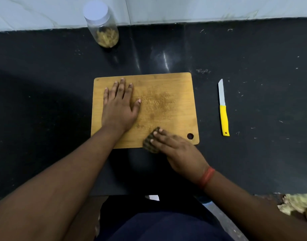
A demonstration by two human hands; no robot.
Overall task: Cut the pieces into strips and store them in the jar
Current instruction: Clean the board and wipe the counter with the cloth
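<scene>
Pressing flat, the spread left hand steadies the rectangular wooden cutting board at centre frame. The right hand pinches a dark ridged scrubbing pad on its lower edge.

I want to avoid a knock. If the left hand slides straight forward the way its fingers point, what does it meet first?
The left hand lies flat on the cutting board, fingers pointing away and slightly right. Past the board's far edge the black countertop looks free; the jar probably stands left of that line.
</scene>
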